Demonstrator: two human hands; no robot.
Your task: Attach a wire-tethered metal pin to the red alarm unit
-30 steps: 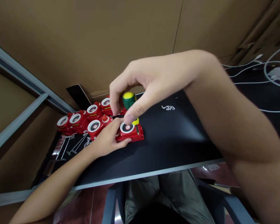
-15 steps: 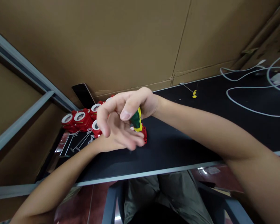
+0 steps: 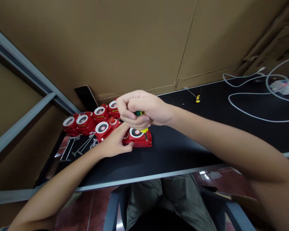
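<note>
My right hand [image 3: 144, 107] is closed in a fist around the green and yellow handle of a screwdriver [image 3: 144, 131]. Its short metal shaft points down to the right corner of a red box [image 3: 142, 141] with a white-ringed round window. Whether the tip sits in a screw, I cannot tell. Gripping the same box from its left side is my left hand [image 3: 115, 141], thumb along the near edge and fingers over the top, partly hidden by the right hand. Just left of it lies another red box [image 3: 103, 128], with a red button and a white ring.
Several more red boxes [image 3: 83, 123] stand at the back left, before a leaning dark panel [image 3: 86, 98]. Metal rods with crosspieces [image 3: 80, 149] lie at the left. A yellow-handled tool [image 3: 197, 98] and white cables [image 3: 250, 93] are to the right. Cardboard [image 3: 139, 45] walls the back.
My right hand has closed from a loose hold into a fist around the screwdriver. My left hand has settled onto the red box, and its fingers no longer reach toward the screwdriver.
</note>
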